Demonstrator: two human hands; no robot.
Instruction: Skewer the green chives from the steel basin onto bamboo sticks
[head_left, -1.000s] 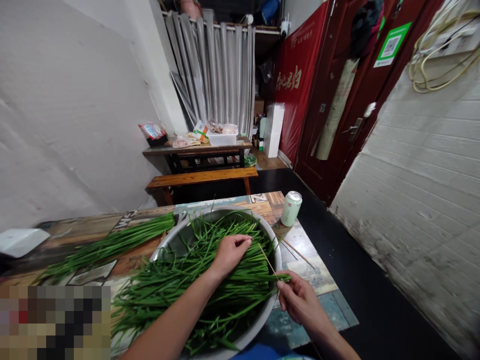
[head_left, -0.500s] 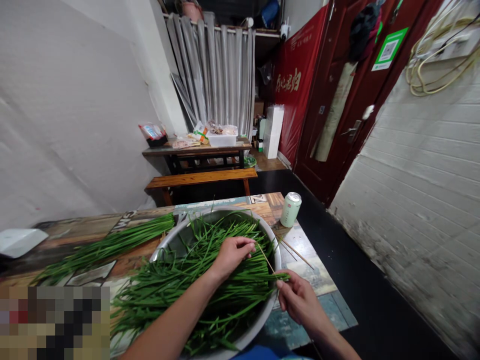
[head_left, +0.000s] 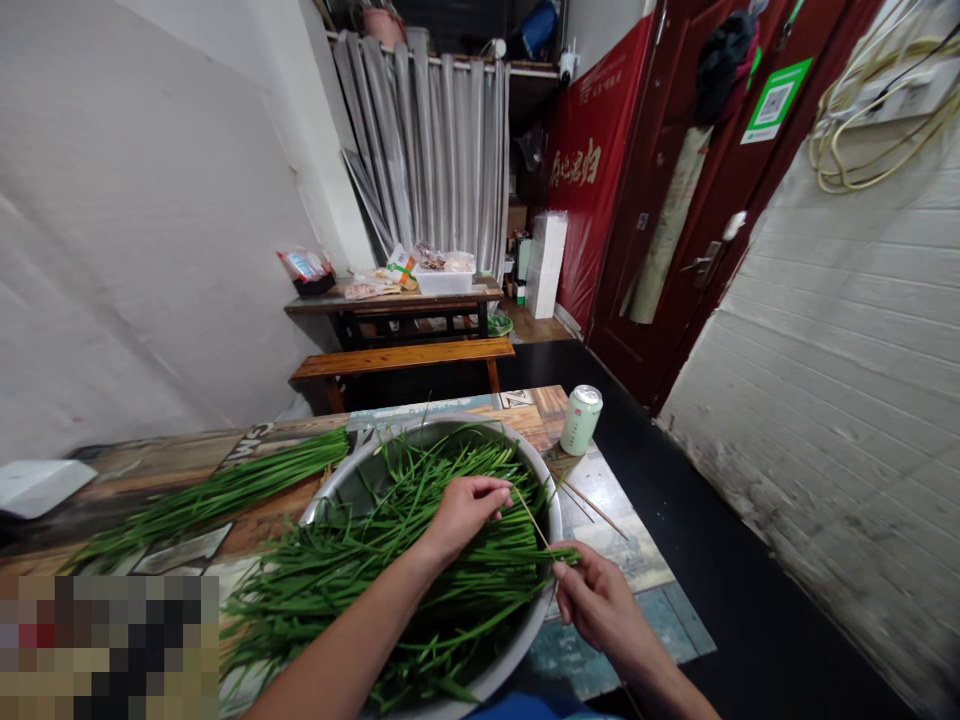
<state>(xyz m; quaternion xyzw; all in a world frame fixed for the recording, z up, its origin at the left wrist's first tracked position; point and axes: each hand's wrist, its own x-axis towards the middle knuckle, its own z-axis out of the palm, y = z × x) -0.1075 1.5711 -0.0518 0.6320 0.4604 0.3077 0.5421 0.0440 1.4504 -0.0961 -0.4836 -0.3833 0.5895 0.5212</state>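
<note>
A large metal basin (head_left: 553, 480) is heaped with long green garlic chives (head_left: 450, 560), their leaves spilling over its left rim. Above the heap, my left hand (head_left: 466, 512) is closed, thumb and forefinger pinching the upper end of a thin wooden skewer (head_left: 531, 516). The skewer slants down to my right hand (head_left: 600, 595) at the basin's right rim. There my right fingers are closed on the stem ends of a few chives, where the skewer's lower end meets them. Whether the point passes through the stems is too small to tell.
On the patterned table (head_left: 637, 530), loose skewers (head_left: 600, 508) lie right of the basin, near a pale green can (head_left: 581, 420). Another chive bundle (head_left: 232, 490) lies at the left. A bench (head_left: 405, 357) and a second table (head_left: 390, 297) stand beyond.
</note>
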